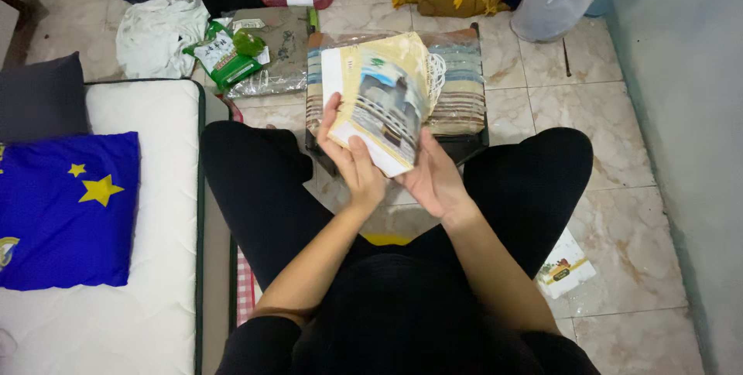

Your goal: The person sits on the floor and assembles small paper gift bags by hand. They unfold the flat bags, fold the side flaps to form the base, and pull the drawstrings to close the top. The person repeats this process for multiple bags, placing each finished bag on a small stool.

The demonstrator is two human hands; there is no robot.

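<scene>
Hands meet over the lap in the head view, both wrapped around a cream paper bag (383, 108) printed with a blue-grey picture and fitted with white cord handles. The left hand (352, 154) pinches the bag's near left edge, thumb laid on the printed face and fingers curled up behind the white side panel. The right hand (433, 181) cups the bag's lower right corner from underneath, palm turned up, fingers hidden behind the paper. The bag is held tilted, raised above the tiled floor (542, 104), between the person's black-clad knees. Just beyond it, on the floor, lies a folded striped cloth in clear plastic wrap (464, 81), partly covered by the bag. Farther left sit a flat grey patterned packet in plastic (282, 50) and a green snack packet (224, 56) resting on it, with a crumpled white cloth (155, 34) beside them. A white mattress (139, 189) runs along the left, carrying a blue pillow with yellow stars (66, 212) and a grey pillow (42, 96). A small printed paper card (566, 267) lies on the floor by the right knee.
</scene>
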